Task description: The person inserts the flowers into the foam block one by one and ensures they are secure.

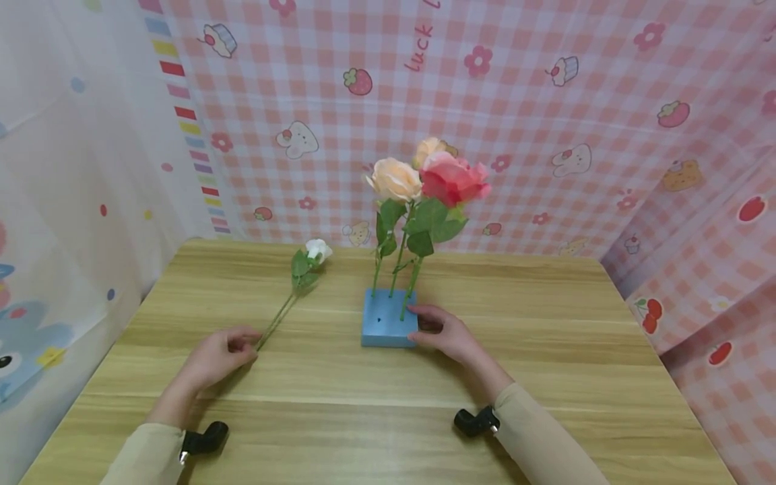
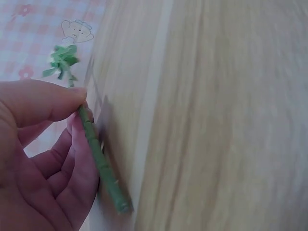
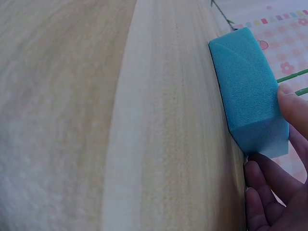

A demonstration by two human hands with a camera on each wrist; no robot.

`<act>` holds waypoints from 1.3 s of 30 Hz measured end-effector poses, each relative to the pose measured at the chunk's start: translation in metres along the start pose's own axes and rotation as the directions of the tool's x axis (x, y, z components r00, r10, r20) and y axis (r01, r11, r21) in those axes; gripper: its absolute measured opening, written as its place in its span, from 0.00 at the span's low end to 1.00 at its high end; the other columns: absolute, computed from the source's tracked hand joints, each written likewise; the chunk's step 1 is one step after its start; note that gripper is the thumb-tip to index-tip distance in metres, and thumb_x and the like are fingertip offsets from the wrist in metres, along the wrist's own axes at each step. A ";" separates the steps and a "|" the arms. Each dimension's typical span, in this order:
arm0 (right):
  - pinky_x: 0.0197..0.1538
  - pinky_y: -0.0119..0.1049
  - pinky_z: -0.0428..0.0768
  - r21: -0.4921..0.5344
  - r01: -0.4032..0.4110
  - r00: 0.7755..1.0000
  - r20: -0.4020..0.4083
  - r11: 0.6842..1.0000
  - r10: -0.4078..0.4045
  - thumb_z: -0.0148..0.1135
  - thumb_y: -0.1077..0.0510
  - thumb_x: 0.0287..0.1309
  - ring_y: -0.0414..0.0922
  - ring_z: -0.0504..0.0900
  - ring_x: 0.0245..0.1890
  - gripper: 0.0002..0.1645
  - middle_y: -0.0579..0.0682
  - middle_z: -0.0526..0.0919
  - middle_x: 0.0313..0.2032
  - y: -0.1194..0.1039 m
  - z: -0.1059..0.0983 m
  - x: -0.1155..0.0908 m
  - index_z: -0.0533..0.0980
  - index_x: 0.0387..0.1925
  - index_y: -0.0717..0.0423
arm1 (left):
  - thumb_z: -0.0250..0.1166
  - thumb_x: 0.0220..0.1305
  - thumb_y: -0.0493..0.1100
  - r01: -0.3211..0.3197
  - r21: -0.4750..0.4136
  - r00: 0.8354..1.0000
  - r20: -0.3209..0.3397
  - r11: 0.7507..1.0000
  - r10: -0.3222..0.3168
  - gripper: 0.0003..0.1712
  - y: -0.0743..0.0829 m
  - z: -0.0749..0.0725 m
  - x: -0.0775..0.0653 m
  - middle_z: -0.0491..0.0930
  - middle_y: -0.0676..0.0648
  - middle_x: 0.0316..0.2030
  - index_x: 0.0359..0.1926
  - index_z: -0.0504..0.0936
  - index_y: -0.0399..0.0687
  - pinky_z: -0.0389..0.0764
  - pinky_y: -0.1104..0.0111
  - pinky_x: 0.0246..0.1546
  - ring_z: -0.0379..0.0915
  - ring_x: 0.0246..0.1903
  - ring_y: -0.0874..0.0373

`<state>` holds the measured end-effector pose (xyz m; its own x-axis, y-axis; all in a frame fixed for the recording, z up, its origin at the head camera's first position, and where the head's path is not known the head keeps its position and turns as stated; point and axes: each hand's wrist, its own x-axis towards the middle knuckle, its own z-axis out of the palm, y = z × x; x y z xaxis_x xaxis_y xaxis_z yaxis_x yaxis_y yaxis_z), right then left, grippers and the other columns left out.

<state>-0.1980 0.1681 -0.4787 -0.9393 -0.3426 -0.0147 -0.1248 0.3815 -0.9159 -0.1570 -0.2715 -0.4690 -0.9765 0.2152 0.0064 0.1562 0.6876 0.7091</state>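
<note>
My left hand point(image 1: 221, 353) pinches the lower stem of a white artificial rose point(image 1: 318, 250) between thumb and fingers. Its flower points away toward the back of the table, and in the left wrist view the green stem point(image 2: 98, 156) runs past the fingertips to a cut end. My right hand point(image 1: 445, 333) holds the right side of a blue foam block point(image 1: 388, 330), thumb and fingers against it. Several stems stand upright in the block, bearing a cream rose point(image 1: 394, 178), a paler one point(image 1: 429, 149) behind and a pink-red rose point(image 1: 455, 178). A small dark hole point(image 1: 379, 320) shows in its top.
Both hands work over a wood-grain table point(image 1: 339, 417). Behind it hangs a pink checked curtain point(image 1: 388, 114), with a white patterned cloth point(image 1: 73, 168) at the left. A black wrist-worn device sits at each sleeve, one at the left point(image 1: 206, 438) and one at the right point(image 1: 475, 422).
</note>
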 end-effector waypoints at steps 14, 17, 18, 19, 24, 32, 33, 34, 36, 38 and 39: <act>0.64 0.51 0.71 -0.009 -0.009 1.000 -0.010 1.000 0.009 0.72 0.57 0.57 0.55 0.74 0.60 0.33 0.56 0.74 0.63 0.000 0.000 0.000 0.74 0.64 0.55 | 0.64 0.64 0.30 -0.012 -0.296 1.000 -0.019 0.955 0.006 0.23 0.021 0.011 0.024 0.76 0.41 0.35 0.59 0.71 0.34 0.82 0.68 0.29 0.74 0.32 0.55; 0.63 0.52 0.71 -0.010 0.002 1.000 -0.009 1.000 -0.002 0.71 0.57 0.58 0.56 0.74 0.60 0.32 0.57 0.74 0.63 0.001 0.000 0.000 0.74 0.64 0.57 | 0.64 0.63 0.28 0.005 -0.405 1.000 -0.015 0.914 -0.013 0.25 0.029 0.015 0.031 0.75 0.39 0.36 0.59 0.68 0.33 0.85 0.65 0.33 0.75 0.33 0.54; 0.63 0.52 0.71 -0.011 0.004 1.000 -0.009 1.000 -0.004 0.71 0.57 0.58 0.56 0.74 0.60 0.32 0.58 0.74 0.63 0.001 0.000 0.000 0.74 0.64 0.57 | 0.64 0.63 0.27 0.008 -0.429 1.000 -0.017 0.903 -0.018 0.25 0.032 0.016 0.033 0.74 0.39 0.37 0.59 0.68 0.32 0.85 0.64 0.34 0.76 0.34 0.54; 0.63 0.52 0.71 -0.009 0.000 1.000 -0.010 1.000 0.000 0.72 0.57 0.58 0.56 0.74 0.60 0.33 0.57 0.74 0.63 0.001 0.000 0.000 0.74 0.64 0.57 | 0.63 0.63 0.26 0.007 -0.451 1.000 -0.019 0.892 -0.018 0.25 0.035 0.018 0.035 0.74 0.39 0.37 0.59 0.67 0.31 0.86 0.64 0.35 0.76 0.34 0.54; 0.63 0.52 0.71 -0.016 -0.005 1.000 -0.014 1.000 0.005 0.72 0.57 0.58 0.55 0.74 0.60 0.33 0.57 0.74 0.63 0.001 0.000 0.000 0.74 0.64 0.56 | 0.63 0.62 0.25 -0.030 -0.493 0.998 -0.055 0.869 0.003 0.24 0.052 0.026 0.044 0.74 0.39 0.37 0.57 0.67 0.30 0.86 0.63 0.36 0.75 0.34 0.55; 0.64 0.51 0.71 -0.013 -0.011 1.000 -0.011 1.000 0.011 0.72 0.57 0.57 0.54 0.74 0.60 0.33 0.55 0.74 0.63 -0.001 0.001 0.000 0.74 0.64 0.54 | 0.62 0.62 0.24 -0.108 -0.557 0.993 -0.096 0.823 0.065 0.21 0.075 0.042 0.056 0.74 0.41 0.35 0.54 0.66 0.29 0.86 0.56 0.36 0.74 0.33 0.57; 0.64 0.51 0.71 -0.011 -0.009 1.000 -0.011 1.000 0.009 0.72 0.58 0.57 0.54 0.74 0.60 0.33 0.55 0.75 0.63 -0.001 0.001 0.000 0.74 0.64 0.54 | 0.62 0.61 0.24 -0.120 -0.555 0.992 -0.103 0.823 0.075 0.21 0.078 0.044 0.058 0.74 0.41 0.35 0.53 0.67 0.29 0.86 0.56 0.36 0.74 0.33 0.57; 0.63 0.51 0.71 -0.009 -0.008 1.000 -0.012 1.000 0.008 0.72 0.58 0.57 0.54 0.74 0.60 0.33 0.55 0.75 0.62 -0.001 0.001 0.000 0.74 0.64 0.54 | 0.62 0.61 0.23 -0.135 -0.552 0.990 -0.112 0.823 0.087 0.20 0.081 0.046 0.058 0.74 0.41 0.34 0.53 0.67 0.29 0.86 0.55 0.35 0.74 0.34 0.57; 0.63 0.51 0.71 -0.006 -0.003 1.000 -0.012 1.000 0.003 0.72 0.58 0.57 0.54 0.74 0.60 0.33 0.55 0.75 0.62 0.000 0.001 0.000 0.74 0.64 0.55 | 0.63 0.60 0.23 -0.171 -0.540 0.984 -0.129 0.824 0.120 0.20 0.087 0.049 0.060 0.75 0.39 0.34 0.52 0.68 0.29 0.86 0.55 0.35 0.74 0.34 0.56; 0.63 0.51 0.71 0.001 0.001 1.000 -0.011 1.000 -0.001 0.72 0.59 0.57 0.54 0.74 0.60 0.33 0.55 0.75 0.62 0.001 0.001 0.000 0.74 0.64 0.55 | 0.63 0.60 0.22 -0.205 -0.525 0.978 -0.141 0.826 0.153 0.19 0.093 0.052 0.063 0.75 0.38 0.34 0.51 0.69 0.30 0.86 0.57 0.35 0.74 0.35 0.55; 0.63 0.52 0.71 0.002 0.005 1.000 -0.010 1.000 -0.005 0.72 0.59 0.57 0.54 0.74 0.59 0.33 0.56 0.75 0.62 0.001 0.001 0.000 0.74 0.64 0.55 | 0.63 0.60 0.22 -0.222 -0.519 0.974 -0.147 0.825 0.170 0.19 0.096 0.054 0.063 0.75 0.38 0.34 0.51 0.69 0.30 0.86 0.57 0.34 0.74 0.35 0.54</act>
<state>-0.1978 0.1682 -0.4801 -0.9419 -0.3359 -0.0066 -0.1285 0.3781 -0.9168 -0.1960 -0.1547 -0.4382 -0.9467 0.2252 0.2304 0.2692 0.1598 0.9497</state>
